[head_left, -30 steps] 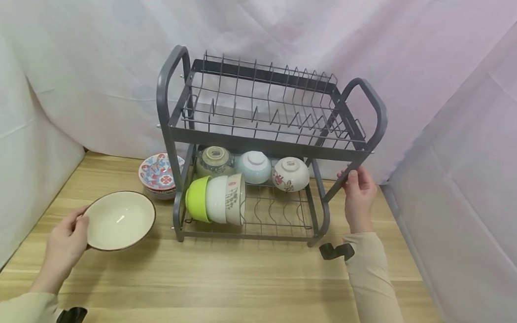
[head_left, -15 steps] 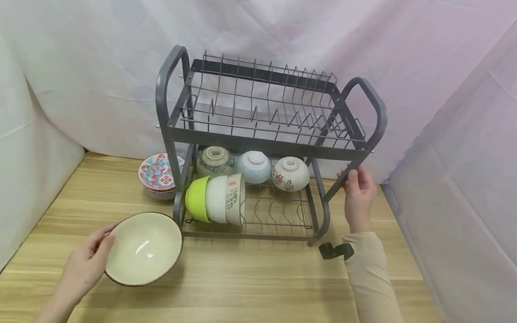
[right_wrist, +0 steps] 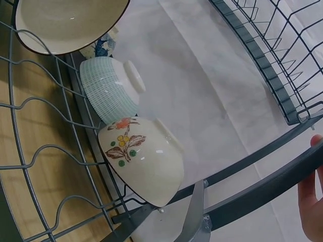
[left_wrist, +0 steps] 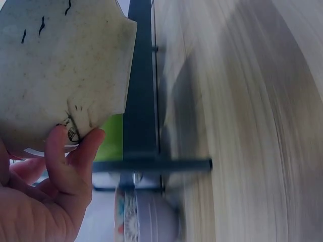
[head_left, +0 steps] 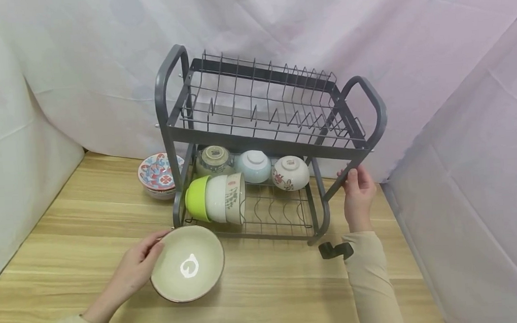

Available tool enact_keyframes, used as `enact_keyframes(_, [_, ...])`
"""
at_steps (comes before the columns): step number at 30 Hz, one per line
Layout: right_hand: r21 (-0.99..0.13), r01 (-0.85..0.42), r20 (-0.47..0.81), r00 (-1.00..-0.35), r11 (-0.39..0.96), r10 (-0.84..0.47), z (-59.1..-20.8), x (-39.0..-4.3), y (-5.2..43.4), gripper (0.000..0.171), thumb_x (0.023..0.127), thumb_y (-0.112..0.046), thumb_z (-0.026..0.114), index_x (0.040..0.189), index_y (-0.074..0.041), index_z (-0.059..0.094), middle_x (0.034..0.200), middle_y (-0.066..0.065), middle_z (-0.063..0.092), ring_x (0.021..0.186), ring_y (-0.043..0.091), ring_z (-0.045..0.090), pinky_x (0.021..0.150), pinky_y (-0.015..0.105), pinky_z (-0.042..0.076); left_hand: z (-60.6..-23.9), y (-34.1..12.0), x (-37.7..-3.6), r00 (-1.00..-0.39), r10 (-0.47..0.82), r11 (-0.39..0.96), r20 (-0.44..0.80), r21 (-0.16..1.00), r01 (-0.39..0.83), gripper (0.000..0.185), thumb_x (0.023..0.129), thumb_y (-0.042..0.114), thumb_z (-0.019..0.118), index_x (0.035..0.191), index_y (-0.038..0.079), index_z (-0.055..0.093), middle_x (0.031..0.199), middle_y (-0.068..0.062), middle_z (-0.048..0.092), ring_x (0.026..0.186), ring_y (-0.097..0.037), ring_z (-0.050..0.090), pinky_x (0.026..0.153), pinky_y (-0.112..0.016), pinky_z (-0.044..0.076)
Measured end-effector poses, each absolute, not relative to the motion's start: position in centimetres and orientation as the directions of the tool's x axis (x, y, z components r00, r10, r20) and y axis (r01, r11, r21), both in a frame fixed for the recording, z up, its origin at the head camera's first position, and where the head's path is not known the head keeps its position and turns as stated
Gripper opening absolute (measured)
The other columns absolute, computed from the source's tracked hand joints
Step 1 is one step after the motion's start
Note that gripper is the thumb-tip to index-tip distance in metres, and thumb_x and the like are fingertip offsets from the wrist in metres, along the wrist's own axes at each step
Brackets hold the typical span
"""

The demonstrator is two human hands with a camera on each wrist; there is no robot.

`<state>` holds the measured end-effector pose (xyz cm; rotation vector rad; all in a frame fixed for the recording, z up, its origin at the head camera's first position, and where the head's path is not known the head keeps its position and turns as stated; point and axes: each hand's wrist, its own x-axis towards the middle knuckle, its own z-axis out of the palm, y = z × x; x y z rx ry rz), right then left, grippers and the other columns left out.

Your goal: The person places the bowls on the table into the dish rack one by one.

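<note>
A: Cream glaze with a dark rim: that is the bowl (head_left: 187,263) in hand, and the left hand (head_left: 134,271) grips it by its near edge, fingers curled under the outside and thumb at the rim. It hangs tilted above the wooden table (head_left: 67,232), just in front of the lower shelf (head_left: 266,220) of the grey dish rack (head_left: 257,142). It is not yet in the rack.

B: So how far along does this look?

A: I judge it well under way. Going left to right: a stack of patterned bowls (head_left: 158,175) sits on the table just outside the rack's left leg, so those are left to do. Inside the lower shelf, the front row holds three bowls on their sides, a green bowl (head_left: 197,199), a white one and a lettered one nested together. Behind them stand three more upside down: a greyish bowl (head_left: 214,160), a pale blue bowl (head_left: 253,166) and a flowered bowl (head_left: 290,174).

B: The count, then?

A: Six bowls on the lower shelf, one held, and at least two in the stack; I cannot tell more. The upper shelf (head_left: 259,107) holds nothing.

B: And the other hand?

A: The right hand (head_left: 357,195) clasps the rack's right front strut, steadying it.
</note>
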<state>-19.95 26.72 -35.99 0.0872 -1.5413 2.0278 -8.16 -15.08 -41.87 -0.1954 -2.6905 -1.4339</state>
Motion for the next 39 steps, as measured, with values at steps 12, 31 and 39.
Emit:
enact_keyframes(12, [-0.886,-0.356,0.454,-0.798,0.298,0.397,-36.5,-18.9,26.3,0.033,0.092,-0.008,0.049,0.121,0.007,0.049,0.099,0.003,0.057,0.096,0.017,0.057,0.088,0.027,0.048,-42.5,-10.7,-8.4,-0.990,0.130,0.409,0.061,0.906,0.109,0.026,0.093,0.006,0.045,0.114,0.005,0.059,0.101,-0.015,0.064,0.077,-0.010,0.057,0.060,-0.023,0.049])
enact_keyframes(31, [0.110,-0.898,0.367,-0.362,0.427,-0.857,-41.0,-5.0,17.2,0.047,0.077,-0.034,0.064,0.121,-0.019,0.057,0.119,-0.005,0.058,0.113,0.017,0.051,0.098,0.046,0.037,-43.4,-7.6,-9.3,-0.963,0.269,0.361,0.035,0.923,0.135,0.025,0.093,0.008,0.044,0.113,0.009,0.060,0.101,-0.010,0.065,0.077,-0.011,0.059,0.064,-0.022,0.049])
enact_keyframes(39, [0.223,-0.903,0.353,-0.276,0.367,-0.894,-42.3,-4.7,16.4,0.019,0.087,-0.020,0.048,0.096,-0.026,0.063,0.091,-0.015,0.061,0.093,0.006,0.057,0.095,0.040,0.041,-42.9,-7.4,-9.0,-0.942,0.333,0.379,0.032,0.911,0.165,0.027,0.095,0.015,0.043,0.116,0.009,0.059,0.106,-0.008,0.064,0.082,-0.012,0.058,0.067,-0.023,0.048])
